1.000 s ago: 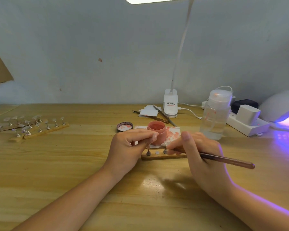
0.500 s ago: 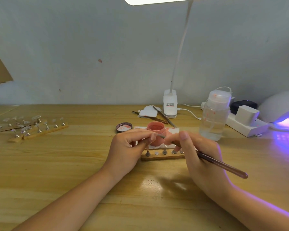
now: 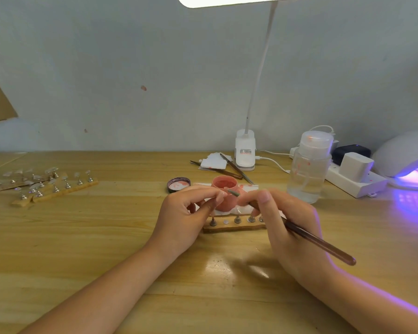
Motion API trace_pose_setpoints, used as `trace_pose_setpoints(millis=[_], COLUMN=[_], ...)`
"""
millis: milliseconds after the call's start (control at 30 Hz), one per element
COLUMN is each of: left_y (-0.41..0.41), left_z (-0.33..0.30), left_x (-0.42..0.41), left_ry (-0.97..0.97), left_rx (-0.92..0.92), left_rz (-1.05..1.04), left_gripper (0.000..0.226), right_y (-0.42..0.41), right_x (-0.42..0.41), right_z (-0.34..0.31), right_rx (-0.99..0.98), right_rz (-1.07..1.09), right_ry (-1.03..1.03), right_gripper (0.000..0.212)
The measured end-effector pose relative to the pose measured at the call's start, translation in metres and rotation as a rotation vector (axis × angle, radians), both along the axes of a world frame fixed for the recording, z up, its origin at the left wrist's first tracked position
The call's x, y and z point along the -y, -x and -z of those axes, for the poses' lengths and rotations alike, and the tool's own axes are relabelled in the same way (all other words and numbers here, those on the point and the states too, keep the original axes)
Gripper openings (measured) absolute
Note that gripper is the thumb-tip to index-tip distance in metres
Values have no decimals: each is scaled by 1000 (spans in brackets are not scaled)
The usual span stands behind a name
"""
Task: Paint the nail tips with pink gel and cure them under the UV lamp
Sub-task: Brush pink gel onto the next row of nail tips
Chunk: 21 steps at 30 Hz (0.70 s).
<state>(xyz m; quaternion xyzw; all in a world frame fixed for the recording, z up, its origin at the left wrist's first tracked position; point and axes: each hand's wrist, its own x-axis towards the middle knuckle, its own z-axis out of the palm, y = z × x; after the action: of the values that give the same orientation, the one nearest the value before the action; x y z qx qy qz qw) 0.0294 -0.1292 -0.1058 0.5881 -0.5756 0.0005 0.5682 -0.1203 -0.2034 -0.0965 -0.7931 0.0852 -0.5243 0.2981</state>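
Now right hand [image 3: 287, 220] grip pinches brush [image 3: 319, 242], bristles beside left hand [image 3: 186, 213] grip pinching nail tip [image 3: 221, 196].

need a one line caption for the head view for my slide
Right hand holds a brush over the pink gel jar; left hand pinches something small beside it.

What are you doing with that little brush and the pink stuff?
A person is painting a fake nail. The left hand pinches something small, likely a nail tip, just in front of the open pot of pink gel. The right hand holds a brush with its tip at that spot. A wooden holder lies below, and the UV lamp glows purple at the right.
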Motion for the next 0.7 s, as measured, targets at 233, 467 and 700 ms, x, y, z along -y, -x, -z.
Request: trace_pose_setpoints(millis=[233,467,700], left_y=[3,2,2], left_z=[-1,-1,-2], left_x=[0,-1,-2], left_ry=[19,-5,-26], left_rx=[-54,-63,-46], left_rz=[-6,-13,-28], left_gripper=[14,22,29], right_y=[2,2,3], right_x=[3,5,6], right_z=[4,4,4], right_rx=[19,-1,-43], right_rz=[-14,15,35], right_ry=[-10,-17,13], right_gripper=[40,47,48])
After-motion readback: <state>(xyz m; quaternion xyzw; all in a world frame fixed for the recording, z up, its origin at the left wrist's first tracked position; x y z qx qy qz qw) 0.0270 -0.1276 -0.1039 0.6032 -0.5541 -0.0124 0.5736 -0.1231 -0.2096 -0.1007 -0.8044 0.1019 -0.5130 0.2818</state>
